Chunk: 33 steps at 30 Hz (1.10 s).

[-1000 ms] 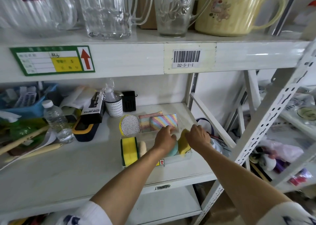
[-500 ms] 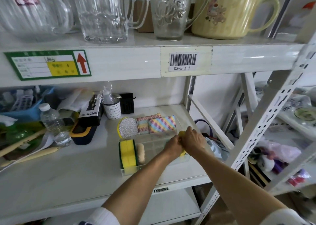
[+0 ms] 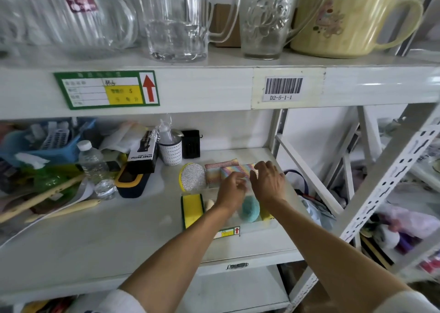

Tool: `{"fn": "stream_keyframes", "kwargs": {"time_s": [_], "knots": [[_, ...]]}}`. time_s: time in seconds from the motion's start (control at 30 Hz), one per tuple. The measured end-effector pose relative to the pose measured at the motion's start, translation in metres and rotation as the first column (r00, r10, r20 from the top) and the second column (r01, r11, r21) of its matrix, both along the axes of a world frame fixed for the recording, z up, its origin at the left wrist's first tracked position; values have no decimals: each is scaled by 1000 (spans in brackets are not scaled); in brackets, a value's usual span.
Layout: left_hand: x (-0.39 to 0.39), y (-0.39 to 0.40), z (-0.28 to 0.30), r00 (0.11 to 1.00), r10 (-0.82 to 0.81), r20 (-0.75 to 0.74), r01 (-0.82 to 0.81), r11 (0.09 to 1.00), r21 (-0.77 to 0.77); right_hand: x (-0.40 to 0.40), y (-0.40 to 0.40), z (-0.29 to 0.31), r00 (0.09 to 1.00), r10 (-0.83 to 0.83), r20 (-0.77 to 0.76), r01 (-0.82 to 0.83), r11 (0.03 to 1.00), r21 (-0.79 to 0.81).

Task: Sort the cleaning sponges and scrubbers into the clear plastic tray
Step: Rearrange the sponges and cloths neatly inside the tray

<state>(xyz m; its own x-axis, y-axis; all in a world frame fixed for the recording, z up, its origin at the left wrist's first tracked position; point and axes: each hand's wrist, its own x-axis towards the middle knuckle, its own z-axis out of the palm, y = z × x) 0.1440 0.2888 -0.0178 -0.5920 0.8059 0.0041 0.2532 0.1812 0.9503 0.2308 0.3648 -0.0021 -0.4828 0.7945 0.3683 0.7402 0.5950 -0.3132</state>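
Note:
A clear plastic tray [image 3: 253, 227] sits on the middle shelf. In its front half stand a yellow-and-green sponge [image 3: 191, 209], a small beige scrubber [image 3: 209, 204], a teal mesh scrubber [image 3: 248, 209] and a yellow sponge [image 3: 265, 213]. At the back lie a round silver scrubber [image 3: 191, 177] and two striped pads, a pinkish one [image 3: 220, 166] and a rainbow one [image 3: 238, 171]. My right hand [image 3: 267, 181] lies with fingers spread on the rainbow pad's right end. My left hand [image 3: 232, 188] is curled at that pad's front edge, blurred, its grip hidden.
Left of the tray are a black-and-yellow case [image 3: 131, 181], a water bottle [image 3: 91, 162], a spray-bottle box [image 3: 142, 153], a white perforated cup [image 3: 170, 154] and wooden sticks [image 3: 62, 209]. Glass jugs [image 3: 176, 19] and a yellow mug [image 3: 345, 19] stand on the shelf above. Slanted rack struts [image 3: 390, 181] stand to the right.
Both hands left the yellow sponge at the tray's front right and moved back to the rainbow pad. The teal scrubber and yellow sponge now show in the tray.

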Motion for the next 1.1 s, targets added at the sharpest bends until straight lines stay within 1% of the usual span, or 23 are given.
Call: {"fn": "stream_keyframes", "kwargs": {"time_s": [0.1,0.2,0.27,0.33,0.4,0.43,0.5,0.6,0.7,0.8,1.0,1.1], "knots": [[-24,-19,15,990,128,-60,-120,986,112,-23,-12,5,987,143,-72,-146,989,-39],[-55,-39,22,938,300,-174,-265,944,199,-43,-19,10,964,250,-90,-259,960,-105],[-76,-51,23,872,419,-254,-375,904,207,-54,-21,11,946,313,-87,-323,935,-147],[-95,-62,24,824,478,-304,-452,878,155,-66,-24,11,928,368,-48,-371,913,-168],[-116,-71,21,831,467,-303,-483,875,27,-80,-27,13,913,408,-5,-402,897,-186],[-126,-74,19,845,438,-307,-473,879,-50,-87,-27,13,905,426,15,-415,889,-194],[-143,-77,13,880,342,-329,-413,893,-177,-101,-27,15,890,454,50,-433,874,-220],[-150,-78,7,925,228,-303,-316,905,-285,-120,-26,18,862,495,107,-454,849,-270],[-148,-77,4,937,152,-316,-251,919,-304,-135,-23,17,836,518,184,-452,838,-305],[-148,-75,2,910,143,-389,-272,914,-301,-142,-21,15,829,520,208,-440,835,-331],[-151,-68,-3,890,198,-411,-322,911,-258,-144,-15,6,857,499,127,-451,847,-283],[-149,-64,-2,879,239,-412,-355,905,-233,-142,-10,5,880,465,96,-425,862,-276]]}}
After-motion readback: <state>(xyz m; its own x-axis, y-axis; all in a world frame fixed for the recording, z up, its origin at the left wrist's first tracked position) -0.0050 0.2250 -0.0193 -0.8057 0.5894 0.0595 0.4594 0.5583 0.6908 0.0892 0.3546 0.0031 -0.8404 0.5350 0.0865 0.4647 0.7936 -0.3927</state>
